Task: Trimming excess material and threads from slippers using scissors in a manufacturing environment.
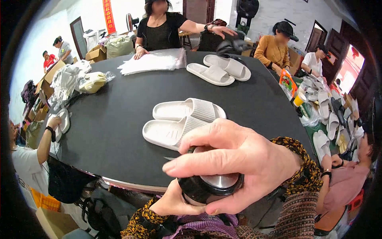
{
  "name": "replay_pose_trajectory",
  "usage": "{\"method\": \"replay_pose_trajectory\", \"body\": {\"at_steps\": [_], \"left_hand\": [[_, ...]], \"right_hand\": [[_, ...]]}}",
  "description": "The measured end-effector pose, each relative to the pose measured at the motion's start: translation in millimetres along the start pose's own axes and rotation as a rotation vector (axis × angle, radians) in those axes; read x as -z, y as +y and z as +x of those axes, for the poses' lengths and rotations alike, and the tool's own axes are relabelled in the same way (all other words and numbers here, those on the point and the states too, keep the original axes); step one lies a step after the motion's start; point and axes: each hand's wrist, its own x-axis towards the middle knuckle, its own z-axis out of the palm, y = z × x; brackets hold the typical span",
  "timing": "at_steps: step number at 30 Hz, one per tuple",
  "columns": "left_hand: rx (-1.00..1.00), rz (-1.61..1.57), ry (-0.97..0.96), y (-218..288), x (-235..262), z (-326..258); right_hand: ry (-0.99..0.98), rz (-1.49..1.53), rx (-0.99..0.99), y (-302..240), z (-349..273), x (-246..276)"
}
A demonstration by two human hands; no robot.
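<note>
Close in front of me, my right hand curls over the top of a black flask-like cylinder with a shiny silver disc on its upper end. My left hand grips the same cylinder from below and the left; most of those fingers are hidden behind it. Its lower body is out of sight, so I cannot tell exactly what kind of container it is. Just beyond my right hand, a pair of white ribbed slide slippers lies on the black table. My hand covers part of the nearer slipper.
Across the table a person touches a stack of clear plastic bags. Another white slipper pair lies at the far right. Bagged items sit at the far left. People work on both sides; a side table at right holds many slippers.
</note>
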Motion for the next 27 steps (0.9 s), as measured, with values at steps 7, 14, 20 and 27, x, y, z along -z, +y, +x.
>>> {"method": "replay_pose_trajectory", "body": {"at_steps": [7,14,20,27], "left_hand": [[-0.095,0.295,-0.085,1.0,6.7,4.5],[-0.143,0.356,-0.080,-3.4,13.4,3.9],[-0.188,0.339,-0.062,-3.0,8.9,3.5],[-0.240,0.316,-0.104,-13.1,16.7,9.7]], "right_hand": [[-0.169,-0.135,0.071,3.9,8.0,9.5],[-0.236,-0.064,0.006,9.3,10.8,18.0],[-0.254,0.036,-0.105,8.5,11.5,22.6],[-0.381,-0.184,0.014,3.5,13.1,15.3]]}}
